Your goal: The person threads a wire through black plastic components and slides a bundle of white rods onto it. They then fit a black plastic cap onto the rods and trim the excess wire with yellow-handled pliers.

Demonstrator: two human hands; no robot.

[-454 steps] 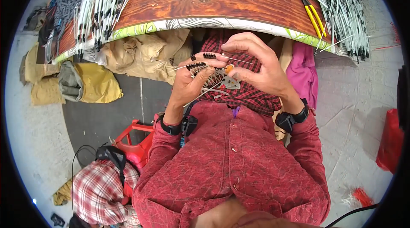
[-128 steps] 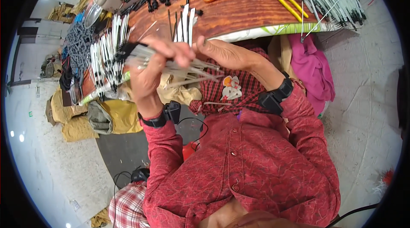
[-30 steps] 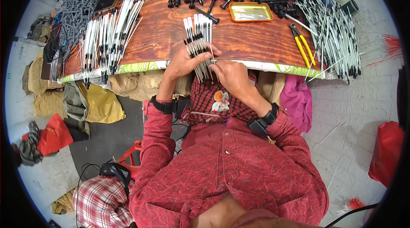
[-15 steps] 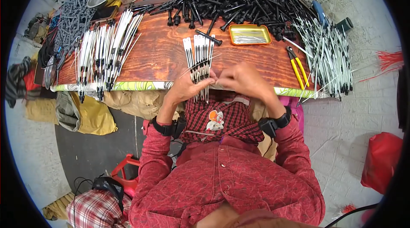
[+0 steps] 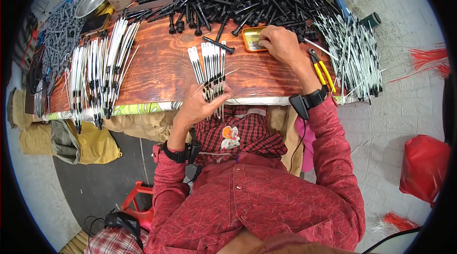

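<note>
Clasping a fan of black-and-white strips (image 5: 212,66), thumb across their lower part, the left hand (image 5: 195,105) sits at the near edge of the wooden table (image 5: 157,73). The right hand (image 5: 284,46) reaches into the orange-rimmed tray (image 5: 244,39); I cannot tell whether it pinches anything there. Yellow-handled pliers (image 5: 326,73) lie just beside that arm.

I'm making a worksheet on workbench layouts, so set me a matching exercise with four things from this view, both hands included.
Things:
1. Left hand
2. Right hand
3. Pliers
4. Stool

Descriptions:
A. Red
B. At the orange-rimmed tray
C. Yellow-handled, on the wooden table
D. Gripping white strips

Pairs: 1-D, 2-B, 3-C, 4-A
</note>
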